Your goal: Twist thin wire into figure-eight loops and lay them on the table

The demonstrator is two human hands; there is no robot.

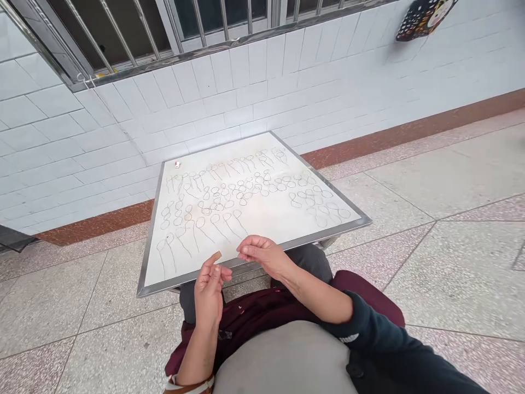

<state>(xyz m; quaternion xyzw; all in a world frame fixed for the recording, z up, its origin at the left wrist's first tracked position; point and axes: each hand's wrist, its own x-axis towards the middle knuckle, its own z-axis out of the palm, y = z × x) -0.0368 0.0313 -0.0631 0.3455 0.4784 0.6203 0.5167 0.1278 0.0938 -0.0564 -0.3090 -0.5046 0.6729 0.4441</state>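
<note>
Both of my hands are over the near edge of a white-topped table [266, 219] with a grey metal rim. My left hand [210, 284] is half curled, thumb against the fingers; its index finger points up and wears a tan wrap [217, 255] at the tip. Thumb and fingertips of my right hand [262, 254] are pinched together, a short gap away from the left. Anything held in either hand is too thin to make out. Across the tabletop lie many thin, dark wire-like loops [200, 222], some with long tails, others in closed double rings.
A small red-and-white item [177, 164] sits at the table's far left corner. Behind stands a white tiled wall [246, 109] with a barred window [172, 33]. A dark patterned bag [424, 19] hangs at upper right. My knees are under the table's near edge.
</note>
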